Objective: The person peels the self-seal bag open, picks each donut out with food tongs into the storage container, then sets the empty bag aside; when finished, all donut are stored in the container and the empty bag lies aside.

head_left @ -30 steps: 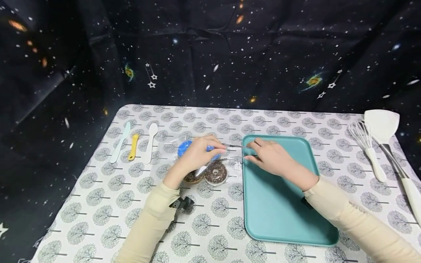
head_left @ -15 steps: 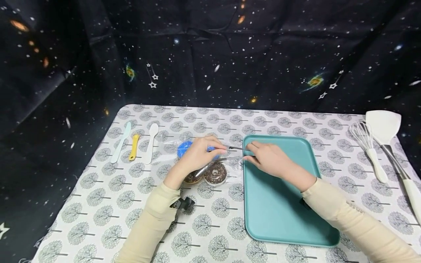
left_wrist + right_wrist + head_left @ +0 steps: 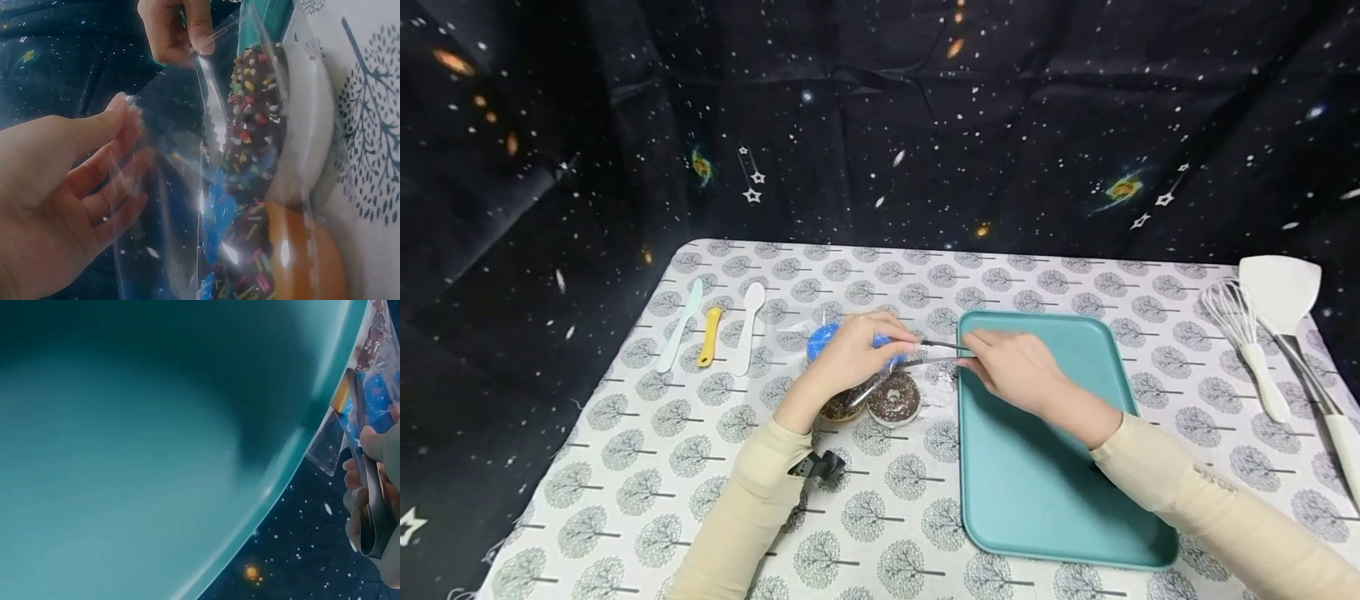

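Observation:
A clear plastic bag [image 3: 857, 367] lies on the tablecloth left of a teal tray [image 3: 1045, 483]. Inside it are a blue donut [image 3: 820, 338], a chocolate sprinkled donut [image 3: 893, 397] and a brown one [image 3: 841, 407]. My left hand [image 3: 880, 346] holds the bag's mouth, and in the left wrist view its fingers [image 3: 119, 169] lie behind the film beside the chocolate donut [image 3: 256, 119]. My right hand [image 3: 981, 354], over the tray's left rim, grips thin metal tongs [image 3: 936, 354] pointing left at the bag's mouth. The right wrist view shows the tongs [image 3: 369, 487] and the tray [image 3: 156, 456].
A pale green spatula [image 3: 677, 327], a yellow tool [image 3: 707, 337] and a white spoon [image 3: 747, 327] lie at the left. A whisk [image 3: 1243, 337] and a white turner [image 3: 1283, 293] lie at the right edge. Dark starry cloth hangs behind the table.
My right hand has slid a little left with the tongs, bringing their tips closer to the bag's mouth. The left hand has stayed on the bag.

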